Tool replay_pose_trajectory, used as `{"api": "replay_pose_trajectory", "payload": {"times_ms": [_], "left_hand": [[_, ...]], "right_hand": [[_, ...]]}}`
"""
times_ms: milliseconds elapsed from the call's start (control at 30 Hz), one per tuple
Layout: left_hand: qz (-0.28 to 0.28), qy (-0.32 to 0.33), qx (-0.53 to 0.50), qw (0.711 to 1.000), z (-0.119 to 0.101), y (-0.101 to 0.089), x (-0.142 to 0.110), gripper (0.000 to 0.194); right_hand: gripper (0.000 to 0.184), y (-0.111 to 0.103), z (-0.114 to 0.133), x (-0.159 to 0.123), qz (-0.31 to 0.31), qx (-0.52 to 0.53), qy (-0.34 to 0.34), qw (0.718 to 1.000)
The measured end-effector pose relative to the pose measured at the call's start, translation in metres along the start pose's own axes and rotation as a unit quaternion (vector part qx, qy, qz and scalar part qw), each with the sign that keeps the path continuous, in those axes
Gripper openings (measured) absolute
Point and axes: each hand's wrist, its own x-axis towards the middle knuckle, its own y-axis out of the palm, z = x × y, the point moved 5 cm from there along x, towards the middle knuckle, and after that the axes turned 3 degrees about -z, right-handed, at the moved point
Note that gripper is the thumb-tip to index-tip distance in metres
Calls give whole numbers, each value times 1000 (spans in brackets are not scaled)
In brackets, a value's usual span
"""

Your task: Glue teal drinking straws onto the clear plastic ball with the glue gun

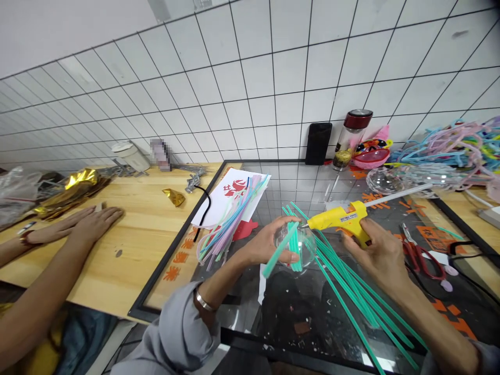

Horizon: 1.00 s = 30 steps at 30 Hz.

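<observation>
My left hand (269, 244) is closed around a clear plastic ball (310, 247) with green strips across its near face. One green strip (278, 256) sticks out loose toward the lower left. In my right hand (380, 252) is a yellow hot glue gun (336, 217), its metal nozzle at the top of the strips on the ball. A long whitish glue stick (402, 194) juts from the gun's rear. Several long green pipe cleaners (353, 291) lie on the dark glossy tabletop under and between my hands.
Red-handled scissors (424, 260) and cables lie at right. Behind stand a black phone (318, 144) and a glass bottle (346, 148), beside piled pastel pipe cleaners (461, 146). Pastel strips (234, 213) lie on white paper at left. Another person's hands (91, 224) rest on the wooden table.
</observation>
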Motion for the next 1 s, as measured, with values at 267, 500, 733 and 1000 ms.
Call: {"api": "replay_pose_trajectory", "payload": {"times_ms": [267,500,733,1000], "left_hand": [[7,-33,-42,999,2,-1,0,78],[-6,-36,-44,998,0,-1,1,77],[-17,0,-25,1000,2,0,2,77],[-17,-7,-7,1000,-2,1,0,75]], "right_hand": [[25,2,-10,3,-9,9,91,996],[38,17,-68,2,33,-68,212,974],[38,24,-83,-4,49,-128,220,966],[32,34,-96,-10,77,-231,178,953]]}}
